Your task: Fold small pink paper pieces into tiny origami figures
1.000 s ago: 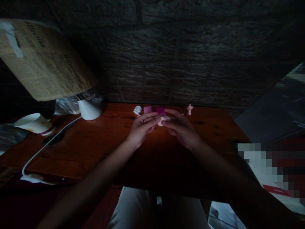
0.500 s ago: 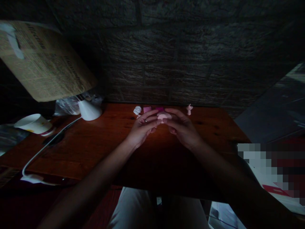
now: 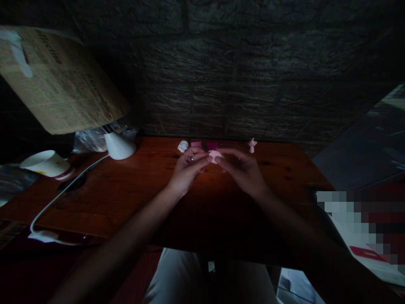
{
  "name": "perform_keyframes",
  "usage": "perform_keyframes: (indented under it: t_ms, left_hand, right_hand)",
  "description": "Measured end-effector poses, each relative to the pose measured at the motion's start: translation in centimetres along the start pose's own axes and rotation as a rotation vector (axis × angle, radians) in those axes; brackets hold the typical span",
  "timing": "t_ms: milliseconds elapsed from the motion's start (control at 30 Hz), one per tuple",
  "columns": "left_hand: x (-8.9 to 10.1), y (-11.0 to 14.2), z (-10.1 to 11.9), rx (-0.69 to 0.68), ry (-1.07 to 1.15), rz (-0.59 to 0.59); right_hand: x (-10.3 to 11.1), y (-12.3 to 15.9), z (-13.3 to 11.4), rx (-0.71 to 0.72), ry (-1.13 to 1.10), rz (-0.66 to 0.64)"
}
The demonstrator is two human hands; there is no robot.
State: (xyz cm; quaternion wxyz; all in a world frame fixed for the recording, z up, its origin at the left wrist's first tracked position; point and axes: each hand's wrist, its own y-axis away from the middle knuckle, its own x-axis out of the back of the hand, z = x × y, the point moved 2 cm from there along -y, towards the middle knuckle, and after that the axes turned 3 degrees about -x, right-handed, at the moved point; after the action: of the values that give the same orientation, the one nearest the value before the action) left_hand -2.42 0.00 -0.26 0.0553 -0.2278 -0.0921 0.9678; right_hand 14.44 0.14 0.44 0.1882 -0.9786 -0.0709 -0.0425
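Note:
Between the thumbs and fingers of both hands is a pale pink, flattened roundish piece of what looks like modelling clay (image 3: 215,157). My left hand (image 3: 186,169) pinches its left edge; a ring shows on one finger. My right hand (image 3: 245,169) grips its right side with thumb and fingers. Both hands are just above the wooden table. Behind them lie a crumpled white lump (image 3: 182,146), a pink square (image 3: 196,144) and a darker magenta square (image 3: 212,146). A small pale pink shaped piece (image 3: 252,145) stands farther right.
On the left, a white lamp base (image 3: 120,147) stands under a newsprint-patterned shade (image 3: 66,84). A paper cup (image 3: 46,164), a white cable (image 3: 68,185) and a clear plastic bag (image 3: 90,141) are near it. A dark brick-patterned wall (image 3: 209,67) rises behind the wooden table (image 3: 126,202).
The pink clay piece has turned, and its face now looks flatter and rounder. My left fingers have curled down a little, uncovering more of the pink square; both hands still grip the piece.

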Motion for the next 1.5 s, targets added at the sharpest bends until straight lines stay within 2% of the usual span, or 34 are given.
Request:
perform_keyframes:
  t_ms: [200,467,667,1067,1367,1500]
  left_hand:
    - [0.0,0.0,0.0,-0.046,-0.058,0.011]
    - [0.3,0.0,-0.2,-0.104,-0.180,0.009]
    - [0.0,0.2,0.3,-0.202,-0.235,0.006]
    - [0.0,0.4,0.5,-0.312,-0.369,-0.018]
    - [0.2,0.4,0.4,-0.282,-0.360,-0.021]
    - [0.5,0.1,0.0,-0.246,-0.317,-0.026]
  right_hand:
    - [0.1,0.1,-0.1,0.198,0.160,0.045]
    - [0.2,0.5,-1.0,0.283,0.329,0.062]
    - [0.2,0.7,-1.3,0.371,0.400,0.037]
    - [0.3,0.7,-1.4,0.428,0.500,-0.034]
    - [0.2,0.7,-1.1,0.496,0.526,-0.051]
    - [0.0,0.7,-0.6,0.465,0.574,-0.092]
